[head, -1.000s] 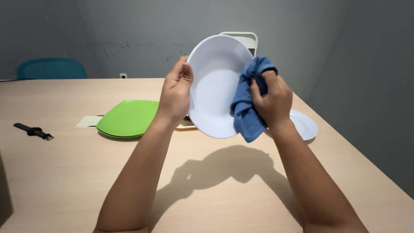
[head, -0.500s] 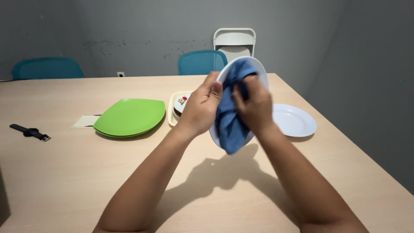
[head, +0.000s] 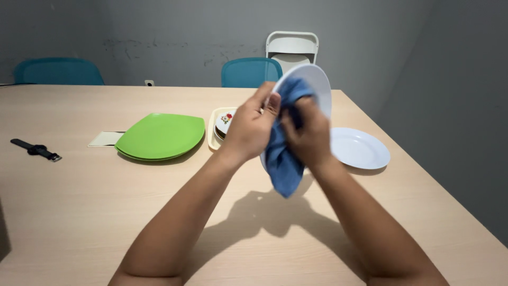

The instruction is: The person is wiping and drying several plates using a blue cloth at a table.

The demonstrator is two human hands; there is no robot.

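My left hand grips the near edge of a white plate, held upright and edge-on above the table. My right hand presses a blue cloth against the plate's face. The cloth bunches between my two hands, and its loose end hangs down below them. Most of the plate is hidden behind my hands and the cloth.
On the wooden table lie a green squarish plate, a second white plate, a cream tray with a flowered dish, a paper slip and a black wristwatch. Two blue chairs and a white folding chair stand behind.
The plate turned from facing me to nearly edge-on. My right hand moved the cloth from the plate's right rim onto its face. Both hands came closer together.
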